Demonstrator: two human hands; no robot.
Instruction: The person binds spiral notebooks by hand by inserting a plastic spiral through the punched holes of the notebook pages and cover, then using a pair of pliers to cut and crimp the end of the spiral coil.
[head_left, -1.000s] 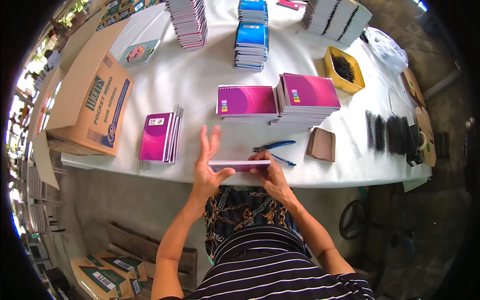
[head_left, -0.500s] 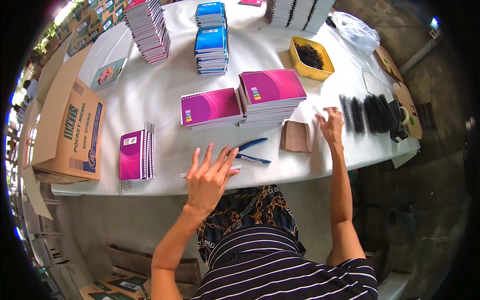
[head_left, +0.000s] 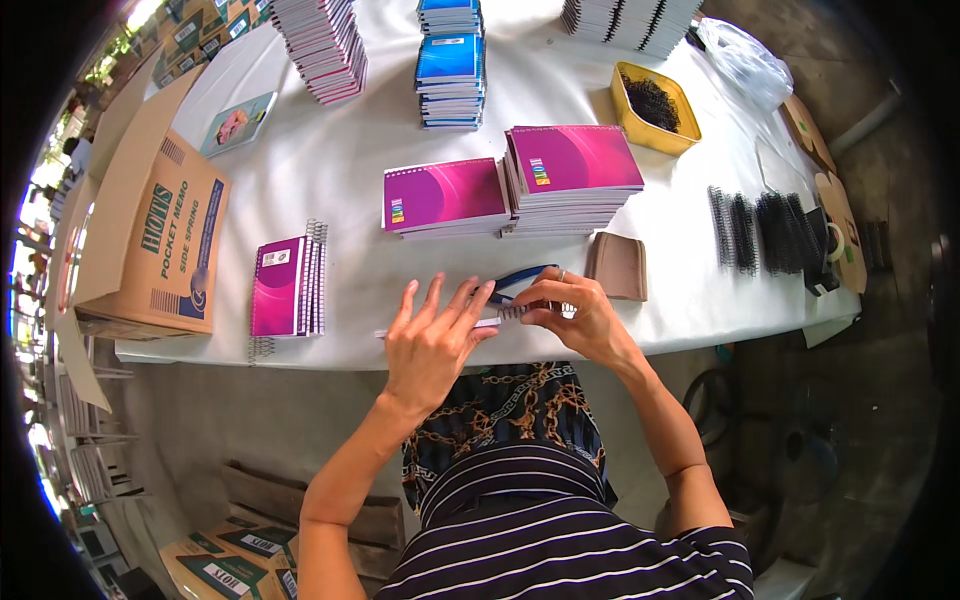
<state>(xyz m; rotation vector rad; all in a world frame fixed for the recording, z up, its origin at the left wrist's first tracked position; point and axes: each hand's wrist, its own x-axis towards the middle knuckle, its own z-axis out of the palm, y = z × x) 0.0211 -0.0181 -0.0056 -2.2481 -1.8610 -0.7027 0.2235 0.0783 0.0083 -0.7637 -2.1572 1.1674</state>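
My left hand (head_left: pixel 428 345) lies over a thin memo pad (head_left: pixel 488 323) at the table's front edge, fingers stretched and spread. Most of the pad is hidden under it. With thumb and fingers pinched, my right hand (head_left: pixel 582 312) holds a dark wire spiral (head_left: pixel 512 312) at the pad's right end. Whether the wire has entered the pad's holes I cannot tell. Just beyond both hands lie blue-handled pliers (head_left: pixel 522 276), partly covered by my right fingers. A brown block-like piece (head_left: pixel 618 267) rests to the right of them.
Magenta pads stand in a lower stack (head_left: pixel 445 195) and a taller stack (head_left: pixel 575 165). Spiral-bound magenta notebooks (head_left: pixel 280 285) lie left, beside an open carton (head_left: pixel 160 240). Loose black spirals (head_left: pixel 770 230) sit right, below a yellow tub (head_left: pixel 675 135). Blue notebooks (head_left: pixel 450 75) are piled behind.
My right hand has come left from beside the brown piece to the pad's right end, bringing the wire spiral. My left hand stays over the pad. The whole view has shifted slightly.
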